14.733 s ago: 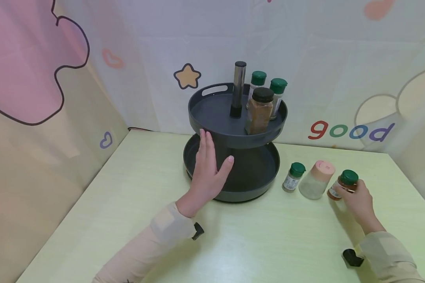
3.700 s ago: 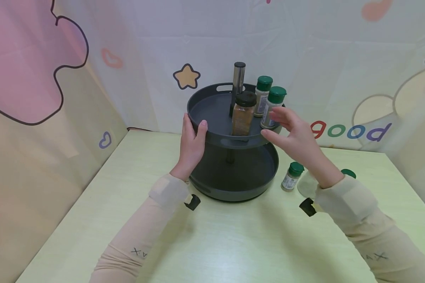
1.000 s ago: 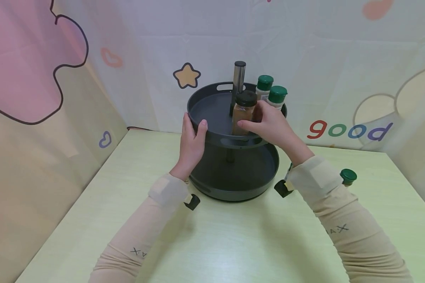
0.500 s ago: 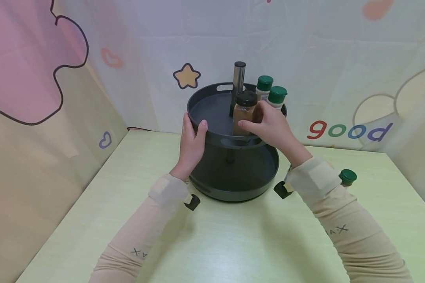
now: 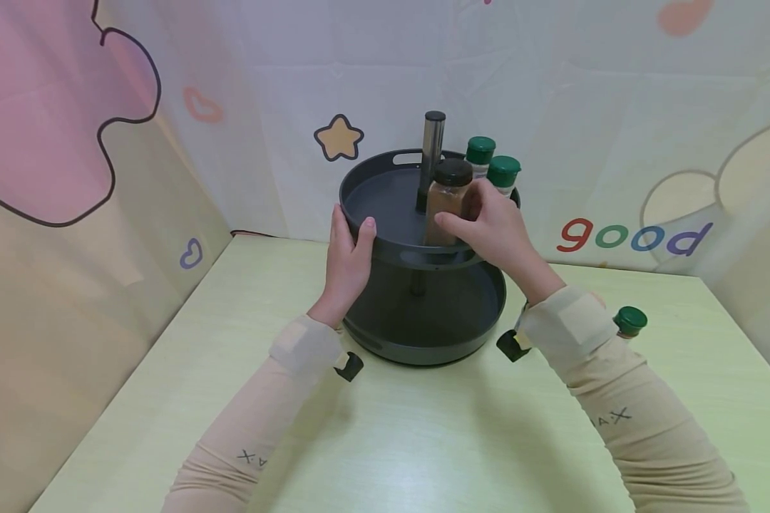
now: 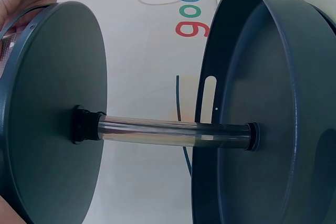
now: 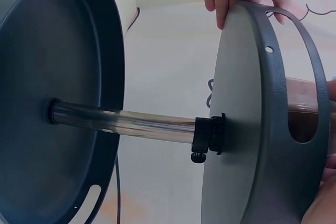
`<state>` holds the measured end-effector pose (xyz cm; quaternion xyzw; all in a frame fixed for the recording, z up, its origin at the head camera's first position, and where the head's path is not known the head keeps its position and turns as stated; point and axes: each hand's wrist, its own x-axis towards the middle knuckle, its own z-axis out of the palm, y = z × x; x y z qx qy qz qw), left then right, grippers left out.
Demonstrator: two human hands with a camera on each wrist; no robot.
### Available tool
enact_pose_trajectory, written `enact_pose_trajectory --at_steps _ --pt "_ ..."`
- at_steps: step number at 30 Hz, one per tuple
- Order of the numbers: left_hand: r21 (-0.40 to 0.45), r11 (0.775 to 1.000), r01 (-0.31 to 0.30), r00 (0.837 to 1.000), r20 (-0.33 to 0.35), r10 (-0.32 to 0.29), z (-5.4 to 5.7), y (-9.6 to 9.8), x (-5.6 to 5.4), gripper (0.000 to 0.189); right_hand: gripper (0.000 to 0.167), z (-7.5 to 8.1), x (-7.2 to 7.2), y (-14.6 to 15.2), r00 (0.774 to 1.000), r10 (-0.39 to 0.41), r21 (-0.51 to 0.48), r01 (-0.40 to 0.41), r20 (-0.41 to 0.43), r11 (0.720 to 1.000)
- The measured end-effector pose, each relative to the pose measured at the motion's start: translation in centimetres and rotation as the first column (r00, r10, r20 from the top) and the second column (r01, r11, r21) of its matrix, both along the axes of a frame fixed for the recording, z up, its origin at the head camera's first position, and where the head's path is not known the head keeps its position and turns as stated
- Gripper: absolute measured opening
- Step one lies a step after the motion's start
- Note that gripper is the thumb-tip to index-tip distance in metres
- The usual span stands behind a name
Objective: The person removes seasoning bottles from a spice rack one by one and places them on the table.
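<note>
A two-tier dark grey round spice rack stands at the back of the table. On its upper tray (image 5: 385, 189), my right hand (image 5: 500, 224) grips a square jar (image 5: 441, 203) of brown spice with a black lid, thumb in front and fingers behind. Brown contents also show through the tray's handle slot (image 7: 302, 140) in the right wrist view. Two green-capped spice bottles (image 5: 480, 149) stand behind that hand, their lower parts hidden. My left hand (image 5: 348, 263) rests with fairly straight fingers against the upper tray's left wall, thumb at its front rim.
Below sits the lower tray (image 5: 423, 353), joined by a metal post (image 6: 168, 132). A green-capped bottle (image 5: 632, 320) stands on the table to the right; my right sleeve (image 5: 565, 317) hides things beside it. A printed cloth (image 5: 263, 142) hangs behind.
My right hand came from the table's right to the upper tray and took hold of the jar. Lately the jar has shifted slightly up and right. Earlier the tray turned; my left hand stays there.
</note>
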<state>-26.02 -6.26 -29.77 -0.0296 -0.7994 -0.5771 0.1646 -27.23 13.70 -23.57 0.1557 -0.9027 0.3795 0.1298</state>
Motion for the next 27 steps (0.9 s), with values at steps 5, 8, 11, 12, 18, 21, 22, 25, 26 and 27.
enact_pose_trajectory --at_steps 5,8,11,12,18,21,22,25,26,27 --pt "0.007 1.0 0.002 1.0 0.007 -0.002 -0.05 -0.01 -0.02 0.073 0.04 -0.25 -0.08 -0.05 0.999 -0.009 -0.033 0.008 -0.034 0.999" --pt "0.01 1.0 0.003 1.0 0.011 -0.003 -0.04 -0.02 0.0 0.073 0.04 -0.36 -0.09 -0.07 0.999 -0.014 -0.056 0.012 -0.045 0.998" --pt "0.011 1.0 0.003 1.0 0.011 -0.003 -0.04 -0.04 0.02 0.073 0.039 -0.4 -0.05 -0.07 0.999 -0.017 -0.078 0.013 -0.049 0.997" --pt "0.01 1.0 0.003 1.0 0.011 -0.003 -0.05 -0.05 0.03 0.073 0.039 -0.4 -0.02 -0.07 0.999 -0.017 -0.087 0.013 -0.05 0.996" --pt "0.004 1.0 0.002 1.0 0.004 -0.002 -0.11 -0.07 -0.05 0.073 0.039 -0.37 0.1 -0.02 0.998 -0.008 -0.132 0.001 -0.059 0.991" --pt "0.004 1.0 0.003 1.0 0.001 -0.003 -0.14 -0.09 -0.13 0.073 0.039 -0.28 0.22 -0.01 0.998 -0.001 -0.15 -0.008 -0.065 0.989" --pt "0.003 1.0 0.003 1.0 0.0 -0.003 -0.14 -0.1 -0.15 0.073 0.039 -0.24 0.27 -0.01 0.998 0.002 -0.155 -0.013 -0.069 0.988" --pt "-0.002 1.0 0.002 1.0 -0.002 -0.002 -0.13 -0.12 -0.17 0.073 0.04 -0.01 0.44 -0.07 0.997 0.009 -0.179 -0.023 -0.08 0.984" --pt "-0.004 1.0 0.001 1.0 -0.001 -0.001 -0.12 -0.13 -0.17 0.073 0.04 0.08 0.49 -0.1 0.997 0.01 -0.186 -0.026 -0.082 0.982" --pt "-0.004 1.0 0.001 1.0 -0.002 -0.001 -0.12 -0.13 -0.17 0.073 0.04 0.17 0.55 -0.13 0.996 0.011 -0.192 -0.027 -0.085 0.981"
